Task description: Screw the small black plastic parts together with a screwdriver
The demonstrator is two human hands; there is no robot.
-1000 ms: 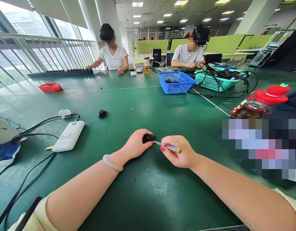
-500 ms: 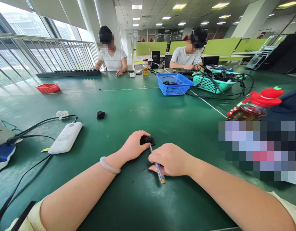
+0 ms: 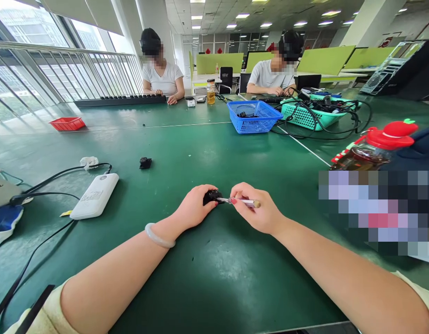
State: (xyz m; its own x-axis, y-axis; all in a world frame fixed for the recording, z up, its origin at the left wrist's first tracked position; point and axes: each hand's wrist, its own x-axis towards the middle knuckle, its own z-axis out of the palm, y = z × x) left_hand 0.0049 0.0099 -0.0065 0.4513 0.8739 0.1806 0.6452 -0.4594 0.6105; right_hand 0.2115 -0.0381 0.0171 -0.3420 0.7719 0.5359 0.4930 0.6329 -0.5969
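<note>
My left hand (image 3: 197,204) is closed around a small black part (image 3: 211,196) low over the green table, thumb in front and fingers behind. Its exact kind cannot be made out. My right hand (image 3: 256,207) grips a slim screwdriver (image 3: 248,202) with a clear handle and brownish end. The tool lies nearly level, its thin metal shaft pointing left, with the tip at the right side of the black part. Whether the tip touches it is too small to tell. Farther off to the left, a similar black piece (image 3: 145,163) rests on the table.
A white power bank (image 3: 95,196) with black cables lies at left, and a red tray (image 3: 67,124) behind it. Blue (image 3: 253,125) and green (image 3: 301,115) baskets with cables stand ahead. At right is a red-lidded bottle (image 3: 369,150). Two people sit across the table (image 3: 186,287).
My right hand has moved up and right, swinging the screwdriver from steeply slanted toward me to nearly level. My left hand stays on the black part. The view has shifted slightly.
</note>
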